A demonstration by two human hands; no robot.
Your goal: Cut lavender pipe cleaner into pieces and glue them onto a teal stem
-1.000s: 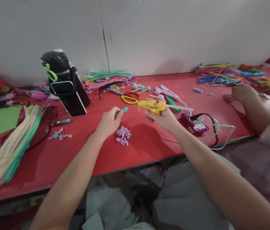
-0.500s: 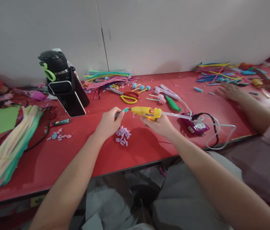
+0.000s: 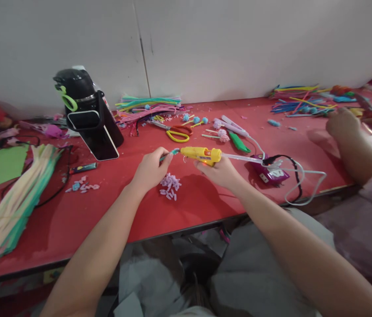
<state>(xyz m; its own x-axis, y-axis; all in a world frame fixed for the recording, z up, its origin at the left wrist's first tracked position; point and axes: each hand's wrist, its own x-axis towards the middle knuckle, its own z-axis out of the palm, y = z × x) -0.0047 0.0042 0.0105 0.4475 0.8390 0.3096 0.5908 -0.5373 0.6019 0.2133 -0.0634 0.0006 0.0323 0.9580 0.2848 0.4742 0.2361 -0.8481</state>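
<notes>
Between the fingertips of my left hand is a teal pipe cleaner piece, pinched and pointing right. My right hand grips a yellow hot glue gun with a clear glue stick sticking out of its back. The gun's nozzle meets or almost meets the teal tip; I cannot tell if they touch. An orange light glows on the gun. Just below my left fingers lies a heap of short lilac pipe cleaner pieces on the red table.
A black bottle with a phone stands at back left. Scissors, small pompom stems and a purple power strip with cables lie beyond my hands. Pipe cleaner bundles rest left. Another person's hand is at right.
The other person's hand at right has lifted from lying flat and moved right toward the scissors-like yellow tool. My hands, the glue gun and the teal piece stay nearly in place.
</notes>
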